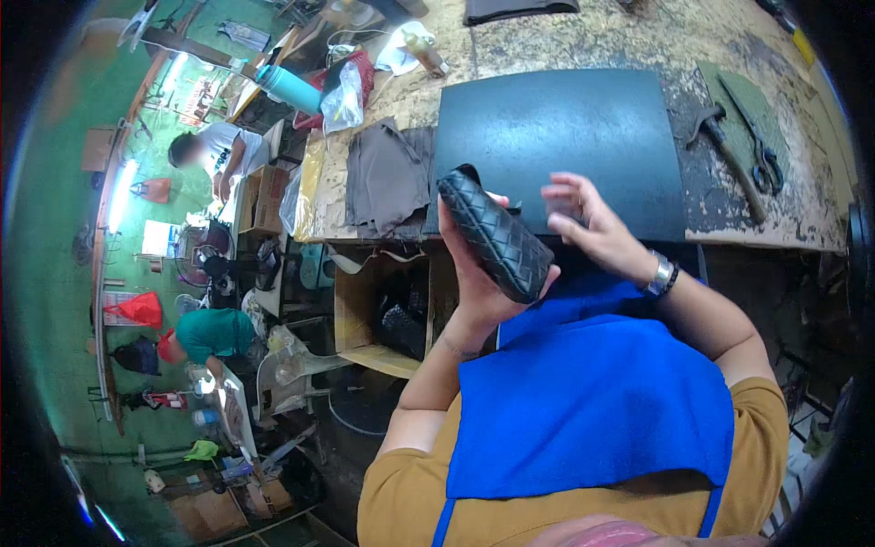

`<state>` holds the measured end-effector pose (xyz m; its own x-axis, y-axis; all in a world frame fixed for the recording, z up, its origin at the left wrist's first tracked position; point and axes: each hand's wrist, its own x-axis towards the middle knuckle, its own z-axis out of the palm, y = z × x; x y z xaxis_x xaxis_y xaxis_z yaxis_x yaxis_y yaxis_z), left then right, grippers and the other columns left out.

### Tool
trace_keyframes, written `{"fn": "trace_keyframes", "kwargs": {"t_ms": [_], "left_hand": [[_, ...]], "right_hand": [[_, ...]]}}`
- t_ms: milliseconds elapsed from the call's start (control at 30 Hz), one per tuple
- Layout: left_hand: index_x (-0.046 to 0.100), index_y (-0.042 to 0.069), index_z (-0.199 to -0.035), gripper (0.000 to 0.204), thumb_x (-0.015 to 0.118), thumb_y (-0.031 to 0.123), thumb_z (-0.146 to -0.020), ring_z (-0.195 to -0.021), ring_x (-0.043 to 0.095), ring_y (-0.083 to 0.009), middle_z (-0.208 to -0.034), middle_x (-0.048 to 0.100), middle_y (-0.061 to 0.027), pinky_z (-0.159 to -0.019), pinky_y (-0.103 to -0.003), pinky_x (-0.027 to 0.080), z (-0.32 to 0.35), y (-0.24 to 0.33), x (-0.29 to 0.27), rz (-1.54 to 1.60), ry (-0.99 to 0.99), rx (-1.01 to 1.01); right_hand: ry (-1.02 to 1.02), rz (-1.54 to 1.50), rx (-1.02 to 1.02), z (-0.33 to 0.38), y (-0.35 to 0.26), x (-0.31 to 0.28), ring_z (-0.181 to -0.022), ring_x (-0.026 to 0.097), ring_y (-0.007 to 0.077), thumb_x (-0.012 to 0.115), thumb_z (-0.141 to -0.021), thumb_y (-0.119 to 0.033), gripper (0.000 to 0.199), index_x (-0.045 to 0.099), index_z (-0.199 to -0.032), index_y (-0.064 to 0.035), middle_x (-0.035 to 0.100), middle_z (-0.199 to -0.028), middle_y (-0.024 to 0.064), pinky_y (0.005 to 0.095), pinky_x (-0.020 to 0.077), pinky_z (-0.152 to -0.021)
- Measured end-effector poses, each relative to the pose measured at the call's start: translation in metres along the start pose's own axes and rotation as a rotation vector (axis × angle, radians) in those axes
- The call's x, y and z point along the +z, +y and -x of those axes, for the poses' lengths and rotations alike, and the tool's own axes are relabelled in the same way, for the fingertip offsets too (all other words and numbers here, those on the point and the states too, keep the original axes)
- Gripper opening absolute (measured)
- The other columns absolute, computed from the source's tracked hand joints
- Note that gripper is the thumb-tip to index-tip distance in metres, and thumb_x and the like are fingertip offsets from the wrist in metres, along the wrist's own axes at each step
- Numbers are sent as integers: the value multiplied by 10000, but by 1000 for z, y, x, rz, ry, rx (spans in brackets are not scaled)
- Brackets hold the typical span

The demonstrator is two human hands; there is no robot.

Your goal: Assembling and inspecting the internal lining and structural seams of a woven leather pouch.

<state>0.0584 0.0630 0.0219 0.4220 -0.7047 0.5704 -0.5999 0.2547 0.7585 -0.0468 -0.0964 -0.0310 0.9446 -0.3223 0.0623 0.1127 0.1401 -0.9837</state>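
Head view: hammer (729,157), scissors (762,146), brown leather pieces (385,175) beside dark mat (583,137).

The woven pouch (497,239) sits in the left hand (474,273), in front of the mat (565,137) on the table (638,36). The right hand (592,228) is just right of it. A hammer (729,159) and scissors (756,146) lie right of the mat.

floor (64,137): green, seen at left | desk (638,36): worn, scuffed, mottled top | light: bright tube lamps (120,193) seen along left side | cardboard boxes (365,310): stacked beside desk | two people seen at far benches
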Motion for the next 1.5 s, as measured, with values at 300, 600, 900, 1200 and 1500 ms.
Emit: {"fn": "trace_keyframes", "kwargs": {"t_ms": [300,600,900,1200,1500], "left_hand": [[-84,89,-1486,1358,915,178,-570,-1248,413,-223,-1444,271,-142,-1018,-355,395,24,52,-10,52,-230,-229],[0,44,-1491,1295,909,178,-578,-1316,374,-237,-1449,294,-143,-1079,-359,326,23,57,-4,203,-315,-288],[251,9,-1434,1103,875,194,-544,-1194,492,-287,-1311,466,-167,-1025,-451,336,19,27,-6,-271,166,-25],[423,147,-1398,919,709,636,-675,-1374,279,-403,-1471,315,-194,-1052,-663,202,-49,-35,11,-776,-299,124],[621,138,-1170,370,636,222,-810,-1232,494,-252,-1281,565,-68,-1022,-669,274,3,-109,-136,-1023,-138,-444]], "right_hand": [[-211,-212,-218,-4,-82,18,-1076,549,121,541,-970,-177,266,601,-1168,-10,617,-1115,49,281,406,-979],[-313,-360,-128,9,-84,11,-962,522,75,502,-982,-276,259,568,-1040,-33,582,-1010,10,249,413,-887],[-69,-143,-193,9,-84,5,-1123,512,148,548,-942,-377,524,468,-1311,-15,514,-1279,90,277,400,-942],[305,423,-160,-19,5,-86,-978,599,154,661,-887,-139,453,487,-1263,44,637,-1102,93,280,476,-881],[517,1046,-414,-15,-40,-93,-1093,562,262,698,-846,-194,477,541,-1271,-46,565,-1232,138,356,443,-943]]}}
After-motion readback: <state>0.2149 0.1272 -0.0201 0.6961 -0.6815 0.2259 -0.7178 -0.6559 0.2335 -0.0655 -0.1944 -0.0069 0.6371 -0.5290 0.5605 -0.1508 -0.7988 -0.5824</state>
